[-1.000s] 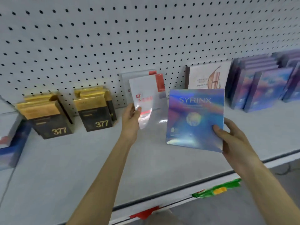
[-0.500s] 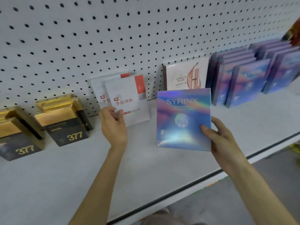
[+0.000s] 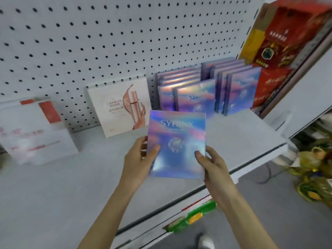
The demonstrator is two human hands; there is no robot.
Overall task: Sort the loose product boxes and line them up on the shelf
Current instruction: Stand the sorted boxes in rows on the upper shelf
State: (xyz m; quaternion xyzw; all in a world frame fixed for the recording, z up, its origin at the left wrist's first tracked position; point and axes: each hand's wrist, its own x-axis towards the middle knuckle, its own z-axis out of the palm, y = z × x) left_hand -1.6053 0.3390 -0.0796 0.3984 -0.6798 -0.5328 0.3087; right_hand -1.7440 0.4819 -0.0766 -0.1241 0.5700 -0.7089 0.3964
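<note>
Head view: flat iridescent blue-pink cardboard box [image 3: 177, 133] held over the white shelf [image 3: 53, 186].
Left grip [image 3: 138, 162]: clasps the box's left edge.
Right grip [image 3: 213, 166]: clasps its right edge.

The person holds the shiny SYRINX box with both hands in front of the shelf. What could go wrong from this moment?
1. The left hand and right hand grip the SYRINX box only low on its sides, near the front edge of the shelf. The glossy box might slip and fall off.
2. The matching boxes stand upright and close together. Pushing this one against them could topple the front ones.
</note>
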